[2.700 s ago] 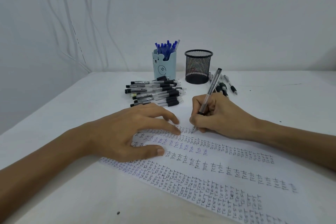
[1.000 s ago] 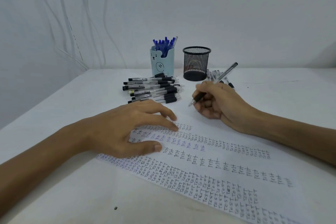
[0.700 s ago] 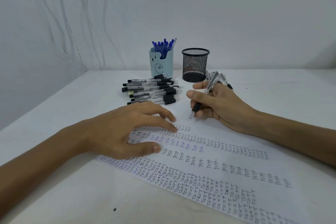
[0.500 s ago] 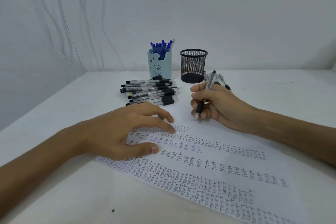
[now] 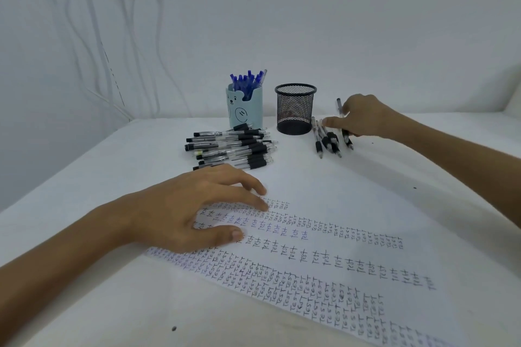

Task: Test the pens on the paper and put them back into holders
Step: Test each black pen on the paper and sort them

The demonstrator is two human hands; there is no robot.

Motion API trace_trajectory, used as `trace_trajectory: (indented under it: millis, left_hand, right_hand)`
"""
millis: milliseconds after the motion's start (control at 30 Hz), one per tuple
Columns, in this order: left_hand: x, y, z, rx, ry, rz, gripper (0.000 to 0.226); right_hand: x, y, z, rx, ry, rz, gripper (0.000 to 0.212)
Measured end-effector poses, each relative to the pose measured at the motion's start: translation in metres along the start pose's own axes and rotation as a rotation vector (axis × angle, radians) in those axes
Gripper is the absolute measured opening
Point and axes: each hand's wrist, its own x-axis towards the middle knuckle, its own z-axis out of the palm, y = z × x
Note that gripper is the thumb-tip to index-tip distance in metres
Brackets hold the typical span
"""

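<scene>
While left hand (image 5: 186, 211) lies flat on the paper (image 5: 352, 200), fingers loose | right hand (image 5: 363, 118) grip pinches a black pen (image 5: 348, 141), upper right beside mesh holder (image 5: 295, 110) | I'd clear the rim, drop it tip-first

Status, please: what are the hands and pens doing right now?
Left hand flat on paper. Right hand holds pen by loose pens beside mesh holder. Nothing blocks its mouth.
</scene>
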Motion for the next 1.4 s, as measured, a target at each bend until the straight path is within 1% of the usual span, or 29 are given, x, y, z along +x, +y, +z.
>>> trace_trajectory:
  millis: [100,333,433,533,633,700,767,833,933,1033,1100,1200,1267,1333,1400]
  left_hand:
    - [0.0,-0.001,0.0,0.002,0.005,0.002,0.044]
    - [0.0,-0.001,0.0,0.006,0.014,0.015,0.044]
    - [0.0,-0.001,0.0,0.008,0.012,0.011,0.044]
    - [-0.001,-0.002,0.0,0.01,0.008,-0.003,0.043]
    - [-0.001,-0.006,0.0,0.02,0.048,-0.028,0.039]
    - [-0.002,-0.011,-0.002,0.03,0.085,-0.045,0.038]
    - [-0.004,-0.014,-0.004,0.043,0.095,-0.064,0.036]
    - [-0.004,-0.016,-0.005,0.068,0.087,-0.067,0.034]
    - [-0.004,-0.016,-0.005,0.085,0.08,-0.054,0.032]
    - [-0.004,-0.015,-0.005,0.084,0.085,-0.04,0.032]
    - [-0.004,-0.016,-0.005,0.083,0.085,-0.031,0.031]
    - [-0.004,-0.016,-0.005,0.079,0.086,-0.026,0.031]
    - [-0.004,-0.015,-0.006,0.092,0.084,-0.024,0.032]
    - [-0.004,-0.016,-0.006,0.107,0.083,-0.02,0.032]
    - [-0.004,-0.016,-0.005,0.11,0.086,-0.02,0.031]
  right_hand:
    - [0.011,0.006,0.008,-0.104,0.0,-0.014,0.064]
    - [0.014,0.007,0.017,-0.157,0.03,0.002,0.056]
    - [0.01,0.002,0.019,-0.211,0.08,0.005,0.05]
    - [-0.001,-0.014,0.017,-0.262,0.149,-0.046,0.046]
    - [-0.017,-0.034,0.019,-0.246,0.201,-0.142,0.034]
    - [-0.026,-0.047,0.025,-0.197,0.233,-0.255,0.025]
    - [-0.034,-0.059,0.031,-0.143,0.241,-0.452,0.017]
    - [-0.041,-0.071,0.036,-0.127,0.214,-0.669,0.012]
    - [-0.047,-0.087,0.046,-0.192,0.159,-0.862,0.019]
    - [-0.049,-0.097,0.052,-0.179,0.142,-0.973,0.018]
    - [-0.051,-0.099,0.054,-0.159,0.093,-1.034,0.019]
    - [-0.05,-0.098,0.058,-0.192,0.051,-1.072,0.025]
    - [-0.049,-0.098,0.058,-0.225,0.077,-1.11,0.028]
    - [-0.047,-0.097,0.057,-0.312,0.118,-1.16,0.034]
    - [-0.047,-0.097,0.055,-0.353,0.108,-1.168,0.032]
